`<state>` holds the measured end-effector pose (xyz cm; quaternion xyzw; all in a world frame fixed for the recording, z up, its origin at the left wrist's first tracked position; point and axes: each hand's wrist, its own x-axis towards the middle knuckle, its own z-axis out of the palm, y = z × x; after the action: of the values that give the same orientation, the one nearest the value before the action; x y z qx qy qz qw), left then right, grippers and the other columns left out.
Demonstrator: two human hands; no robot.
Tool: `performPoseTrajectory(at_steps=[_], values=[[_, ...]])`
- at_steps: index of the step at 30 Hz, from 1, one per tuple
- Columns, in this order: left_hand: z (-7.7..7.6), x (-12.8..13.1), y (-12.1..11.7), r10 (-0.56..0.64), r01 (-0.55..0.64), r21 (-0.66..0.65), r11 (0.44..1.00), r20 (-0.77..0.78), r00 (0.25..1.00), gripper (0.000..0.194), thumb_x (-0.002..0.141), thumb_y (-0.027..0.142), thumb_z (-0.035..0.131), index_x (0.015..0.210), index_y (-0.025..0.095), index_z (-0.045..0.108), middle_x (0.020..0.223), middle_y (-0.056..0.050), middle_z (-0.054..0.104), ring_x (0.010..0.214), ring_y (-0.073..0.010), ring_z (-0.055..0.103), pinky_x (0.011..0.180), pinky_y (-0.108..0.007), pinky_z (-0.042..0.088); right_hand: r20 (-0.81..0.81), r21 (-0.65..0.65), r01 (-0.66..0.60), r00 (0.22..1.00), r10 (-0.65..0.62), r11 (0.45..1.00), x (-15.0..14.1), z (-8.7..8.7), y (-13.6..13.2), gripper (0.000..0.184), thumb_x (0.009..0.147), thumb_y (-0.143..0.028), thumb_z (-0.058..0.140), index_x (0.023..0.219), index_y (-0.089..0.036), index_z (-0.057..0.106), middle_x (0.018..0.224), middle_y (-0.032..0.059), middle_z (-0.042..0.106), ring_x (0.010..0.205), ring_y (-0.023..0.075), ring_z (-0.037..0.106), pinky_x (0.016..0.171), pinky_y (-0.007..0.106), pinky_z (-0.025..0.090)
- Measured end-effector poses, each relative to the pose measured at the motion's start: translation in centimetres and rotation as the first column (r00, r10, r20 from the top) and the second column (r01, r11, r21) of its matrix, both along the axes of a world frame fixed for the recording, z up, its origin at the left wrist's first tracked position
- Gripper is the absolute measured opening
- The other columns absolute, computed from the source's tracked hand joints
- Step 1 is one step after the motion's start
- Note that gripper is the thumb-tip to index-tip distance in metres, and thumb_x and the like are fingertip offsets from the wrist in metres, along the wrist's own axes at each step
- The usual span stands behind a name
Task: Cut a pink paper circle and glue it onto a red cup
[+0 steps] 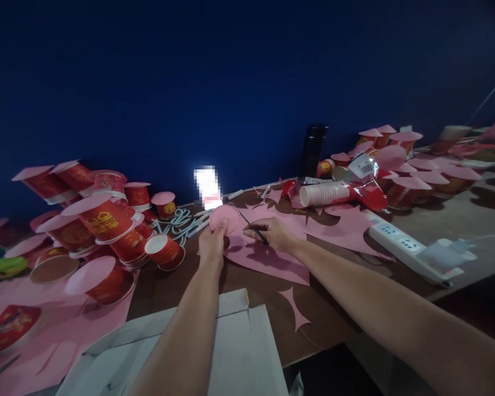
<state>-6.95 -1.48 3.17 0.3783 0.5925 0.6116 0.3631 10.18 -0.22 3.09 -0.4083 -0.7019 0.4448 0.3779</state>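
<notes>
i can see the one camera rides on the person's head, looking forward and down over the brown table (pixel 325 308). it sits above and behind the left hand (pixel 213 243) and right hand (pixel 275 234), within arm's reach, with the forearms running in from the lower part of the view. its wide view takes in the blue wall (pixel 231 82) beyond, across the top.

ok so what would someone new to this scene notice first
Probably the bright, pixelated patch at the foot of the dark blue wall, just beyond the hands. Next, the jumble of red paper cups on the left, many topped with pink discs. Then, at the centre, the left hand holding a pink disc upright.
</notes>
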Motion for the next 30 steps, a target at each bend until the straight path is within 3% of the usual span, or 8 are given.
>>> performPoseTrajectory(at_steps=[4, 8, 14, 19, 25, 30], values=[[0.4, 0.0, -0.2, 0.0, 0.0, 0.008, 1.0, -0.008, 1.0, 0.029, 0.065, 0.037, 0.067, 0.078, 0.011, 0.07, 0.068, -0.005, 0.063, 0.062, -0.0156, 0.055, 0.063, -0.028, 0.045, -0.004, -0.012, 0.033, 0.999, -0.033, 0.999, 0.0, -0.2, 0.2, 0.038, 0.069, -0.049, 0.067, 0.088, -0.016, 0.073, 0.067, 0.0012, 0.063, 0.056, 0.01, 0.051, 0.052, 0.021, 0.04], [-0.2, -0.3, 0.2, -0.018, 0.019, -0.011, 1.0, 0.021, 1.0, 0.035, 0.063, 0.041, 0.07, 0.08, 0.011, 0.068, 0.062, -0.003, 0.06, 0.054, -0.013, 0.051, 0.057, -0.027, 0.043, -0.02, -0.059, 0.042, 0.999, -0.043, 0.997, 0.0, -0.6, 0.3, 0.039, 0.069, -0.05, 0.068, 0.09, -0.018, 0.072, 0.07, 0.0015, 0.064, 0.056, 0.0106, 0.053, 0.047, 0.02, 0.041], [-1.3, -0.5, 1.0, -0.155, 0.129, 0.094, 0.987, 0.387, 0.909, 0.043, 0.055, 0.033, 0.077, 0.09, 0.011, 0.064, 0.07, -0.002, 0.063, 0.05, -0.0087, 0.051, 0.048, -0.022, 0.04, -0.021, -0.128, 0.006, 1.0, -0.008, 0.992, -0.2, -1.1, 0.3, 0.044, 0.069, -0.055, 0.066, 0.091, -0.017, 0.07, 0.062, -0.0009, 0.06, 0.045, 0.0077, 0.046, 0.039, 0.02, 0.039], [-1.4, -0.7, 1.3, -0.151, 0.13, 0.076, 0.989, 0.522, 0.84, 0.04, 0.051, 0.026, 0.079, 0.083, 0.011, 0.06, 0.065, 0.001, 0.059, 0.045, -0.0056, 0.048, 0.042, -0.018, 0.036, 0.002, -0.126, -0.043, 0.999, 0.044, 0.991, -0.3, -1.2, 0.3, 0.044, 0.07, -0.058, 0.063, 0.085, -0.016, 0.069, 0.053, -0.0026, 0.055, 0.042, 0.0081, 0.044, 0.039, 0.02, 0.038], [-2.2, -1.0, 1.8, -0.079, 0.077, 0.028, 0.997, 0.559, 0.826, 0.037, 0.045, 0.022, 0.077, 0.074, 0.014, 0.056, 0.061, 0.004, 0.056, 0.049, -0.0058, 0.049, 0.047, -0.018, 0.039, -0.018, -0.116, -0.05, 0.999, 0.049, 0.992, -0.2, -1.7, 0.7, 0.044, 0.071, -0.056, 0.063, 0.085, -0.015, 0.068, 0.056, -0.0011, 0.057, 0.044, 0.0085, 0.045, 0.041, 0.02, 0.038], [-2.5, -1.2, 2.0, -0.028, 0.022, 0.019, 1.0, 0.461, 0.887, 0.034, 0.046, 0.024, 0.076, 0.072, 0.014, 0.057, 0.061, 0.005, 0.055, 0.051, -0.0055, 0.047, 0.052, -0.019, 0.037, -0.046, -0.144, -0.028, 0.999, 0.022, 0.989, -0.2, -2.2, 1.1, 0.04, 0.07, -0.052, 0.065, 0.085, -0.015, 0.068, 0.059, 0.0001, 0.058, 0.046, 0.0088, 0.045, 0.041, 0.021, 0.037]])
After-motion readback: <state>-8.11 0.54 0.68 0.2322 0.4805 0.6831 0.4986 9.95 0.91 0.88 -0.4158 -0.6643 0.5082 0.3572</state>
